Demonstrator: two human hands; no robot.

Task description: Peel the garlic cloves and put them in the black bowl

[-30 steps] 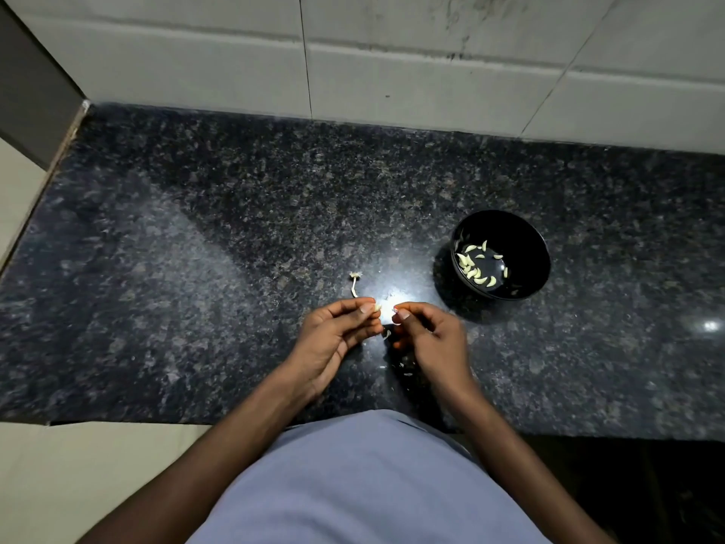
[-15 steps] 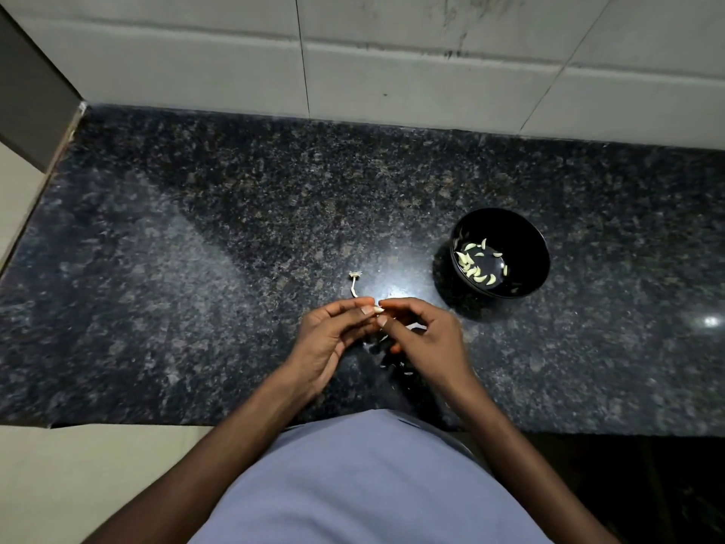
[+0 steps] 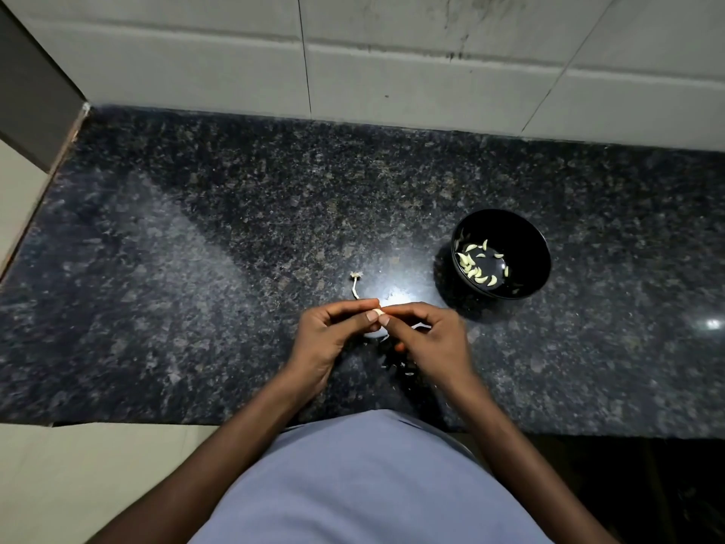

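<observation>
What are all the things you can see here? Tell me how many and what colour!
black bowl: one, black, on the counter to the right of the hands.
peeled cloves: a dozen or more, pale yellow, inside the bowl.
garlic clove: one, pale, pinched between both hands.
garlic stem: one, whitish, on the counter just beyond the left hand.
skin scraps: a few, pale, on the counter under the hands.
counter: one, dark speckled stone.
wall tiles: several, off-white, behind the counter.
left hand: one, pinches the clove.
right hand: one, pinches the clove.
</observation>
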